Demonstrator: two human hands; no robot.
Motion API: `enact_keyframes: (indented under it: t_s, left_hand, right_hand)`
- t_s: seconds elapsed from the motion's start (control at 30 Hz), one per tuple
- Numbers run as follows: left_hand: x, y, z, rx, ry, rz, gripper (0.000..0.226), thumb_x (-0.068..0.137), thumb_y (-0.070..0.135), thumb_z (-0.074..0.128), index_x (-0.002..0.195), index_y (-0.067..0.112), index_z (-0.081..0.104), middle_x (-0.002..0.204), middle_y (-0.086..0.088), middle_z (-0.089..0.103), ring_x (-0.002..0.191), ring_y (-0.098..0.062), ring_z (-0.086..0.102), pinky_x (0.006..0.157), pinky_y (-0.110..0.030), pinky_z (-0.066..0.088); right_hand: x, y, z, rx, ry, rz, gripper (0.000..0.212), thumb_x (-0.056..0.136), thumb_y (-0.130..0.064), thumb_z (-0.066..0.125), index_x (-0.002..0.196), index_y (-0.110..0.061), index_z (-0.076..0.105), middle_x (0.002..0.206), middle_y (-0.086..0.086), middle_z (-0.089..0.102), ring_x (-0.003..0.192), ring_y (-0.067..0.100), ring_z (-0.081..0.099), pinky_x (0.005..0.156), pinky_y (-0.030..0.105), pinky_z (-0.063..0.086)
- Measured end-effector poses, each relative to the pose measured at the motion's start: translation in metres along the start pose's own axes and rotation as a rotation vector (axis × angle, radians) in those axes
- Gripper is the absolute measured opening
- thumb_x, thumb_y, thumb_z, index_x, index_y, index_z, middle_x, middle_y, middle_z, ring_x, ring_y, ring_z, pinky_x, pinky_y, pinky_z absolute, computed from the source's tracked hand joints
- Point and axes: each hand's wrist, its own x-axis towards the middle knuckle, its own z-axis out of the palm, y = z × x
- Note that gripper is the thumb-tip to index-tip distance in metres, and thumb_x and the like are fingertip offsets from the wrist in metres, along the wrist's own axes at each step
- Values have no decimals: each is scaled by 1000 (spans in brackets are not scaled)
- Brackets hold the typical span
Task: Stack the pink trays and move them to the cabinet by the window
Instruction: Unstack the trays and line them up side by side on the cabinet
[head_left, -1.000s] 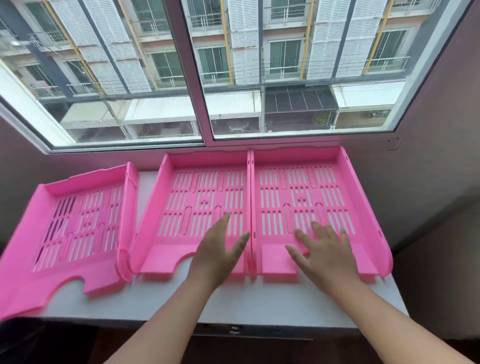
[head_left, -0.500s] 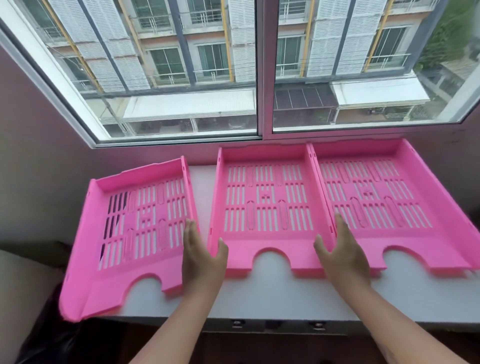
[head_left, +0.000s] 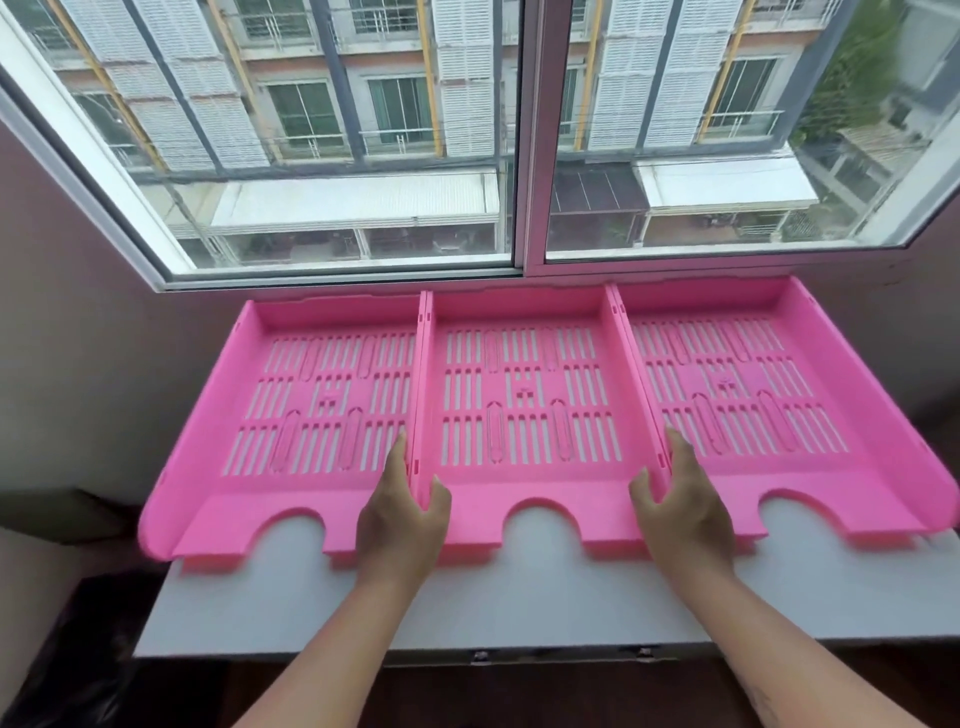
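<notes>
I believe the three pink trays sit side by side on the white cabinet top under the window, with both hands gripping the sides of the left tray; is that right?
Not quite. In the head view the left hand and right hand grip the side walls of the middle tray, not the left tray. The rest holds: all three, with the right tray, sit side by side on the white cabinet top under the window.

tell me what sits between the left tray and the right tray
The middle tray, side by side with the left tray and right tray, in the head view.

Both hands (head_left: 402, 512) (head_left: 683, 506) forward, fingers curled
</notes>
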Motion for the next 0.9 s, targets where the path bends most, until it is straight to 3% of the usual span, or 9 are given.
enact_keyframes:
  t_s: [0.13, 0.27, 0.33, 0.4, 0.5, 0.67, 0.7, 0.77, 0.9]
  left_hand:
    - [2, 0, 1, 10, -1, 1, 67, 96, 21, 51, 154, 18, 17, 155, -6, 35, 130, -30, 50, 85, -27, 46]
    - [1, -1, -3, -11, -43, -20, 71, 95, 21, 52, 154, 22, 13, 159, -3, 27, 138, -28, 40, 100, -36, 43]
    - [1, -2, -1, -13, -52, -36, 70, 95, 20, 49, 154, 25, 11, 158, -4, 29, 111, -27, 63, 82, -35, 55]
    - [3, -5, 5, -8, -42, -38, 69, 95, 19, 45, 154, 28, 11, 156, -7, 33, 58, -13, 58, 47, -25, 48]
    - [6, -7, 13, -3, -32, -52, 67, 96, 19, 44, 154, 28, 12, 154, -10, 36, 45, -8, 48, 38, -21, 39]
    - [5, -1, 9, 6, -28, -37, 65, 97, 20, 45, 154, 22, 13, 158, -9, 29, 84, -16, 66, 57, -25, 54]
    - [4, 1, 8, -2, -37, -33, 67, 97, 20, 46, 154, 21, 12, 159, -8, 27, 99, -17, 64, 74, -30, 57]
    - [1, 4, 3, 7, -66, -21, 72, 95, 26, 52, 155, 20, 12, 160, -5, 23, 137, -26, 41, 106, -42, 39]
    - [-13, -12, -13, 147, -66, 19, 80, 87, 51, 58, 151, 21, 20, 156, -3, 34, 141, -25, 35, 110, -49, 36]
  right_hand:
    - [1, 0, 1, -5, 7, -30, 58, 95, -17, 56, 149, -12, 33, 136, 17, 59, 103, 37, 68, 69, 37, 58]
    - [2, 4, -13, 19, -160, -73, 76, 91, -34, 60, 153, -16, 21, 154, 7, 40, 134, 30, 48, 99, 42, 47]
    - [0, 14, -24, -61, -146, -150, 78, 87, -48, 60, 151, -15, 29, 148, 6, 48, 133, 26, 47, 105, 42, 42]
    - [-1, 27, -33, -182, -134, -207, 79, 85, -60, 54, 148, -17, 35, 146, 3, 50, 135, 23, 45, 111, 43, 35]
    - [0, 39, -34, -315, -224, -194, 85, 87, -68, 41, 154, -18, 23, 160, -2, 29, 149, 17, 21, 121, 40, 11]
    - [3, 39, -30, -321, -239, -187, 87, 87, -70, 34, 156, -20, 14, 164, -4, 16, 151, 14, 9, 122, 37, 4]
    - [4, 39, -31, -326, -261, -189, 89, 87, -72, 33, 156, -20, 12, 164, -4, 14, 151, 14, 7, 122, 37, 3]
    - [6, 40, -36, -350, -311, -209, 95, 84, -78, 31, 156, -19, 11, 165, -3, 11, 151, 14, 5, 122, 38, 3]
    - [0, 58, -50, -426, -311, -287, 100, 75, -87, 25, 155, -26, 16, 164, -3, 13, 152, 17, 6, 122, 42, 2]
